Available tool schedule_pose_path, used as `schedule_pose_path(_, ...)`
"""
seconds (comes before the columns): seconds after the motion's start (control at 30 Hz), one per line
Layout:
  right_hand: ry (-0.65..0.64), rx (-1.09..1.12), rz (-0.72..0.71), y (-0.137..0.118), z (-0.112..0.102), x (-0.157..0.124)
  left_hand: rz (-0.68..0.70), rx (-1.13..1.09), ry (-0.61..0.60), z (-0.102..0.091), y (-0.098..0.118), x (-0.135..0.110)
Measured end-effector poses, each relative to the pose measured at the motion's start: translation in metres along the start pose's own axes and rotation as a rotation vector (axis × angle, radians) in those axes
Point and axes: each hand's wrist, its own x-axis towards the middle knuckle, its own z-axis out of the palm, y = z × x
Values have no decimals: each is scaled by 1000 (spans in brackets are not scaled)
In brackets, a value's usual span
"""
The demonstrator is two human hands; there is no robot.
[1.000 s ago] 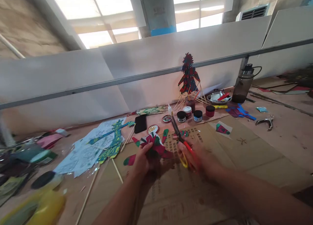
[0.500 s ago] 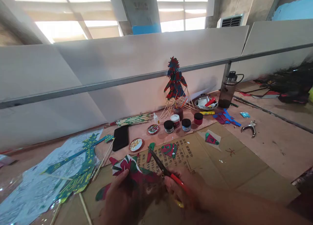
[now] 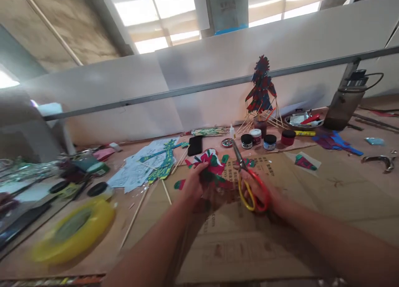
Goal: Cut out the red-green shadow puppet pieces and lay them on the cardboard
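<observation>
My left hand pinches a painted paper piece in magenta, green and white, with its thumb on top. In my right hand is a pair of scissors with one yellow and one red handle loop. The blades point away from me, just right of the paper and apart from it, and look closed. Under both hands lies a flat sheet of cardboard with printed writing. A small painted cutout pokes out left of my left hand. Another cutout lies on white paper to the right.
Several paint jars stand behind the hands, near a painted figure on sticks. A black phone and a blue-yellow cutout lie left of them. A large yellow tape roll sits front left. A bottle stands far right.
The view has swung left, bringing the yellow roll into sight. The scissors have turned from pointing up-left to pointing more straight ahead, and have moved off from the paper piece.
</observation>
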Motion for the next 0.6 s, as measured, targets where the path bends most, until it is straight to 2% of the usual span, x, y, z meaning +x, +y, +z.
schedule_pose_path(0.03, 18, 0, -15, -4, -1, 3, 11, 1, 18, 2, -1, -1)
schedule_pose_path(0.13, 107, 25, -89, -23, -4, 8, 3, 35, -55, 4, -5, -5)
schedule_pose_path(0.3, 95, -91, -282, -42, -3, 12, 8, 77, -210, 6, -4, -11)
schedule_pose_path(0.43, 133, -178, -279, -36, -3, 17, 38, 121, -279, 6, -6, -12)
schedule_pose_path(0.6, 50, -100, -252, -29, -3, 18, 56, 234, -403, 2, -17, -8)
